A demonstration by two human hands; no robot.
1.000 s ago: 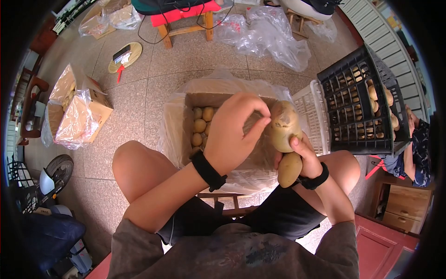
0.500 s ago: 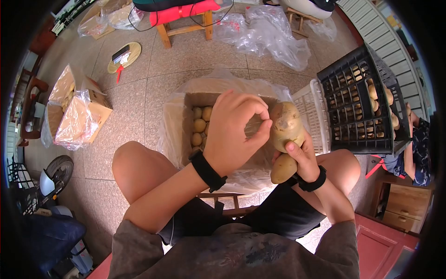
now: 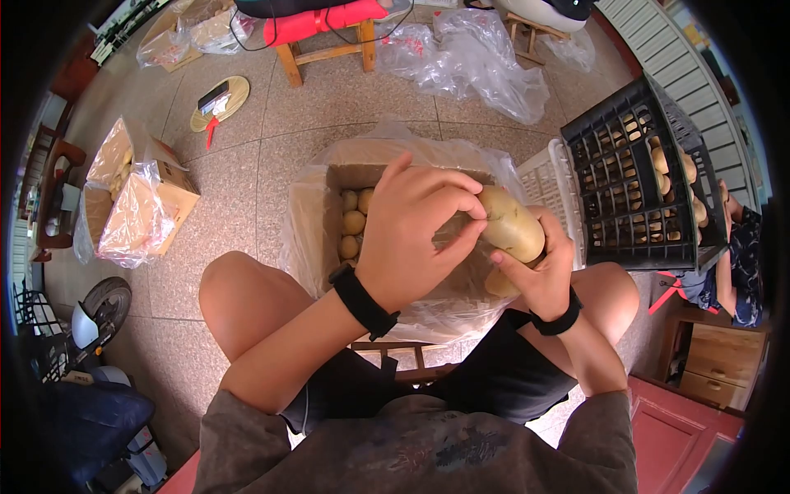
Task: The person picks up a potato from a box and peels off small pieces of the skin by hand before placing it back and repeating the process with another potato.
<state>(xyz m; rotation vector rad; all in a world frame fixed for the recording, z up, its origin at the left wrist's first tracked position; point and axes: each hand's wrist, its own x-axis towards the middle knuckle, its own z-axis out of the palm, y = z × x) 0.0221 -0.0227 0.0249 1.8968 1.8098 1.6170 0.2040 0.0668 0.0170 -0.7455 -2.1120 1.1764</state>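
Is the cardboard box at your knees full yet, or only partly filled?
Partly filled: potatoes lie along the left wall of the box; the left hand hides much of the rest.

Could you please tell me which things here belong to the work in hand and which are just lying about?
In hand:
large potato, gripped by right hand and pinched by left hand
smaller potato under it
lined cardboard box holding packed potatoes
black crate

Lying about:
loose plastic sheets
wooden stool
round tray
bagged boxes
scooter
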